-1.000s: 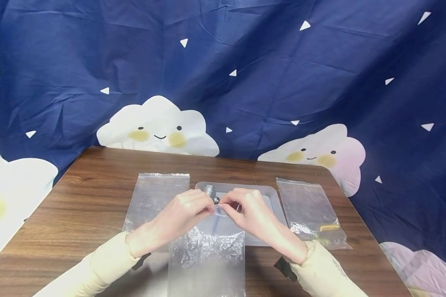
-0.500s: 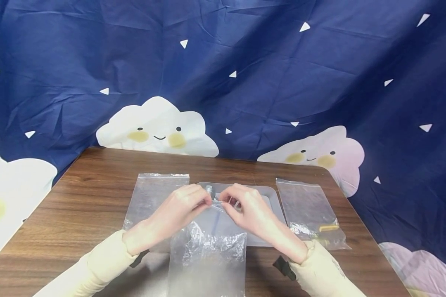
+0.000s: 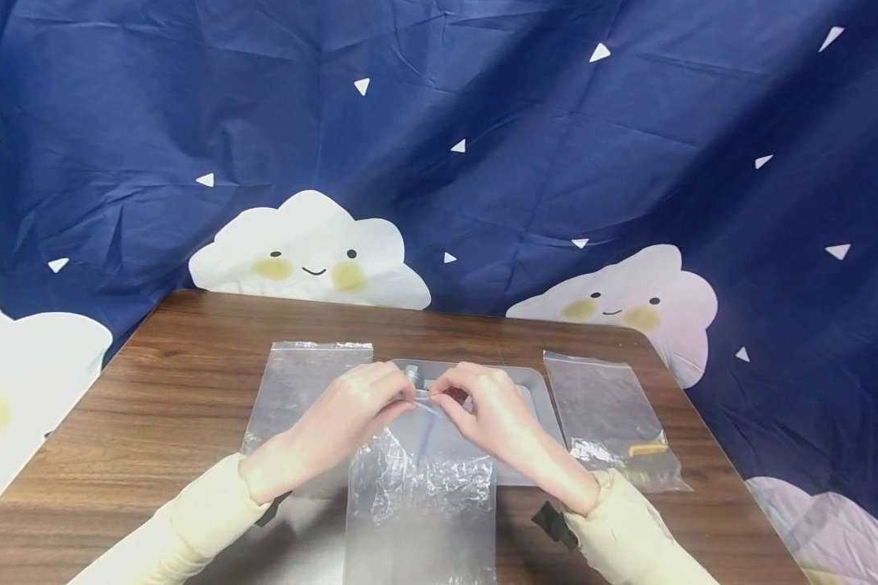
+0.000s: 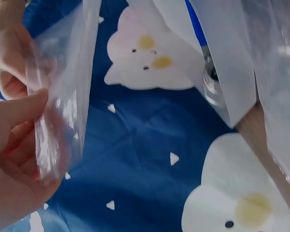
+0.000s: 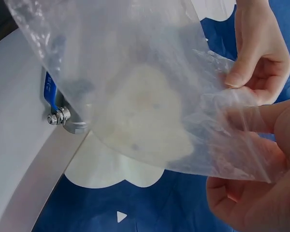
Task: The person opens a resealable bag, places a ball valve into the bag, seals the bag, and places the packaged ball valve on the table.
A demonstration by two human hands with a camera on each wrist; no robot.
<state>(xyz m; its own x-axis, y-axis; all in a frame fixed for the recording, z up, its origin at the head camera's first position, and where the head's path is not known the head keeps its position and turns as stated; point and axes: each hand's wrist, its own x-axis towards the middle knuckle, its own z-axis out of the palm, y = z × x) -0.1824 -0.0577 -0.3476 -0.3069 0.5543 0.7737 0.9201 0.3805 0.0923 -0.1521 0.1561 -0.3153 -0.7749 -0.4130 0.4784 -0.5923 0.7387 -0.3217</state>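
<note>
A clear plastic zip bag (image 3: 420, 520) hangs in front of the grey tray (image 3: 537, 386). My left hand (image 3: 351, 410) pinches its top edge on one side. Close beside it, my right hand (image 3: 486, 406) pinches the other side of that edge, thumb and fingertips on the thin film. In the right wrist view the bag (image 5: 135, 96) spreads out slack, with nothing visible inside. Behind it in the tray lies a metal ball valve with a blue lever (image 5: 50, 91), partly covered by the film.
Another clear zip bag (image 3: 310, 370) lies flat left of the tray. To the right, a third bag (image 3: 600, 398) holds a yellow piece (image 3: 648, 448) near its bottom. The wooden table (image 3: 154, 422) ends at a dark blue curtain (image 3: 483, 122) with clouds.
Both hands have risen slightly, still pinching the bag's top edge. The hanging part of the bag has swung a little to the right. The tray and the other bags stay put.
</note>
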